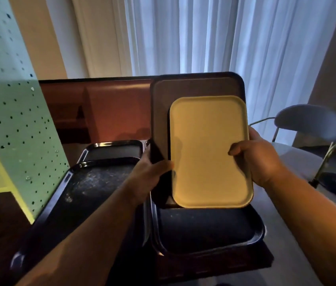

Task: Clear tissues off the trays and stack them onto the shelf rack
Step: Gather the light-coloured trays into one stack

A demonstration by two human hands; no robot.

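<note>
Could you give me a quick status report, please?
Both hands, left hand and right hand, grip yellow tray stacked on brown tray. No tissues visible. Black trays below.

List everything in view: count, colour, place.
yellow tray: one, yellow, held up in front, centre.
brown tray: one, dark brown, held behind the yellow one.
black trays: at least three, black, lying below the hands.
perforated panel: one, green, left.
curtain: one, white, behind.
chair: one, grey, right.
left hand: grip on the held trays' left edge.
right hand: grip on the yellow tray's right edge.
</note>
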